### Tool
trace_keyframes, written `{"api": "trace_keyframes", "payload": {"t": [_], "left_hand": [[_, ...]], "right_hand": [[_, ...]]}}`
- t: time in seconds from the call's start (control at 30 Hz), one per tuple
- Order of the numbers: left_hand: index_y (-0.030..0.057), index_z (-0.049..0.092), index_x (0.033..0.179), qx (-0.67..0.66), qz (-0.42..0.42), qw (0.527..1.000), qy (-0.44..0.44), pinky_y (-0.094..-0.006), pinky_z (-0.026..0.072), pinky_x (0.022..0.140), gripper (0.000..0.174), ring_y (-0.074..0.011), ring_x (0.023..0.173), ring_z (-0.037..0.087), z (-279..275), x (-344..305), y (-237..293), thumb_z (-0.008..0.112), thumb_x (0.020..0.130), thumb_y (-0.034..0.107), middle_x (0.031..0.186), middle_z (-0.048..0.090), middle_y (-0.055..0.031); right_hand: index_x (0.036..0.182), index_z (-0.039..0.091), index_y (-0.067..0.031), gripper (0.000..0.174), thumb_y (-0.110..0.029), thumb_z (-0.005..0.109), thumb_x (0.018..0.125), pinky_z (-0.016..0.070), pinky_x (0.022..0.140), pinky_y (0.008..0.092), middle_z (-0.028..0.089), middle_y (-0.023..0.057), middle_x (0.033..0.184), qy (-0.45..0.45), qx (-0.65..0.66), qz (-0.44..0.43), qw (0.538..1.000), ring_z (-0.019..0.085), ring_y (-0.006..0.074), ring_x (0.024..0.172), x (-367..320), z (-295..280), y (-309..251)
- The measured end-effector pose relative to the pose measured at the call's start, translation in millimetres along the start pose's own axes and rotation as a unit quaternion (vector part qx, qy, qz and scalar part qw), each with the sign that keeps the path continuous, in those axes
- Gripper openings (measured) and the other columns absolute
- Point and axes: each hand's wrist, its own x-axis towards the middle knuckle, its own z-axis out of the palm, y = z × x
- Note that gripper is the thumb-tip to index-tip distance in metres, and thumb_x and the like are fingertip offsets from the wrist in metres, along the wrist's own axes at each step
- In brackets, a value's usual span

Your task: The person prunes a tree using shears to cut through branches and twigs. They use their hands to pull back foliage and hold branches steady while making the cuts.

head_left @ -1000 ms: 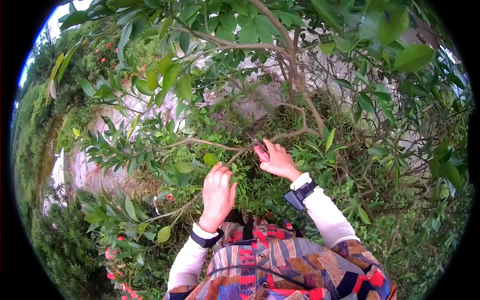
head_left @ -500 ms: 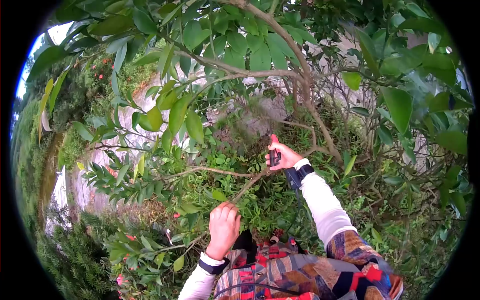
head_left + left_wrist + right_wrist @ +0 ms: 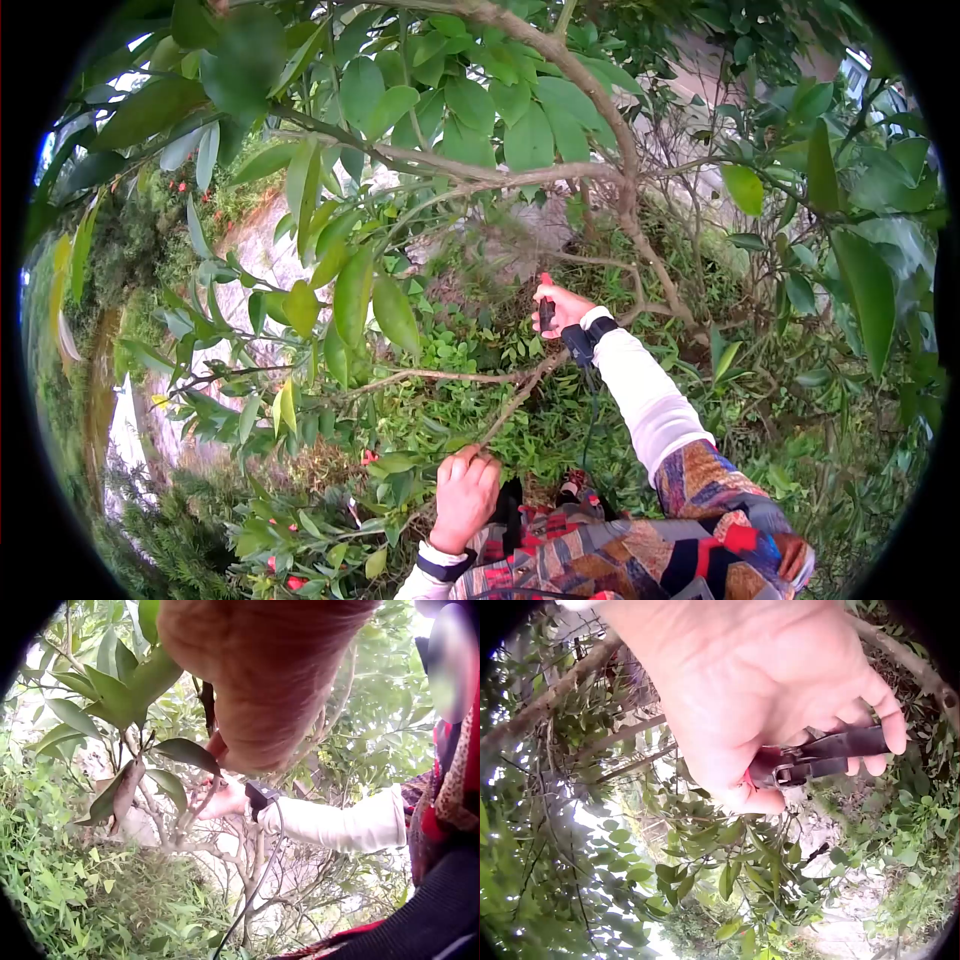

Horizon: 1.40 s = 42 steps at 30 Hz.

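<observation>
My right hand (image 3: 568, 306) holds red and black pruning shears (image 3: 546, 314), its fingers wrapped round the black part while a red end sticks out past the thumb side. In the right wrist view the dark shears (image 3: 829, 754) lie across the curled fingers, a small metal loop showing at their middle. A forked bare branch (image 3: 513, 405) runs below that hand towards my left hand (image 3: 467, 500). The left hand's fingers curl round this branch near some leaves; its palm side is hidden from the head view. Seen from the left wrist, the left hand (image 3: 262, 667) fills the top.
A thicker limb (image 3: 630, 200) with large hanging leaves (image 3: 352, 300) spreads overhead and in front. Dense green undergrowth (image 3: 560, 440) covers the ground. A cable (image 3: 251, 900) trails from the right wrist. Red flowers (image 3: 295, 582) grow at the lower left.
The shears have turned in my right hand, from dark blades pointing away to the red end pointing away. My left hand's fingers have curled in, and it sits lower in view.
</observation>
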Motion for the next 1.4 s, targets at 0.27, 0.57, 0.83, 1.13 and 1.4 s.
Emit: {"api": "trace_keyframes", "payload": {"t": [0.27,0.57,0.83,1.13,1.4], "left_hand": [[0.0134,0.069,0.100,-0.005,0.004,1.000,0.000,-0.0428,0.0421,0.100,0.018,-0.0245,0.116,0.060,-2,2,0,0.074,0.083,0.013,0.106,0.068,0.0000],[0.0092,0.069,0.100,0.000,0.006,1.000,0.028,-0.0426,0.0435,0.100,0.017,-0.0257,0.115,0.062,-3,2,8,0.071,0.083,0.011,0.103,0.067,-0.0041],[0.0100,0.069,0.098,0.000,-0.005,0.999,0.037,-0.0420,0.0425,0.098,0.016,-0.0255,0.114,0.062,5,-1,4,0.072,0.083,0.011,0.099,0.067,-0.0046],[0.0133,0.070,0.094,0.003,-0.021,0.999,0.032,-0.0439,0.0410,0.097,0.015,-0.0246,0.111,0.062,12,1,-2,0.076,0.080,0.014,0.101,0.069,0.0006],[0.0132,0.071,0.095,-0.004,-0.019,0.999,0.025,-0.0440,0.0422,0.096,0.016,-0.0249,0.113,0.062,10,1,-3,0.075,0.080,0.015,0.101,0.068,-0.0005]], "right_hand": [[0.112,0.058,-0.0130,0.031,-0.035,0.063,0.091,0.0440,0.053,0.0275,0.064,-0.0025,0.088,-0.015,-0.154,-0.157,0.975,0.064,0.0096,0.070,-9,22,32],[0.135,0.059,-0.0131,0.061,-0.042,0.068,0.082,0.0447,0.065,0.0272,0.060,-0.0038,0.101,-0.134,-0.389,-0.089,0.907,0.055,0.0075,0.086,-76,46,14],[0.133,0.056,-0.0149,0.051,-0.043,0.067,0.093,0.0557,0.076,0.0367,0.071,0.0032,0.106,-0.062,-0.081,-0.044,0.994,0.072,0.0184,0.090,-59,-33,6],[0.109,0.063,-0.0184,0.036,-0.044,0.072,0.085,0.0524,0.065,0.0314,0.072,0.0042,0.092,-0.017,-0.034,-0.030,0.999,0.073,0.0203,0.081,-46,-54,-9],[0.113,0.062,-0.0126,0.043,-0.044,0.073,0.085,0.0510,0.061,0.0316,0.071,0.0090,0.098,-0.001,-0.049,-0.048,0.998,0.071,0.0211,0.077,-4,-56,-18]]}}
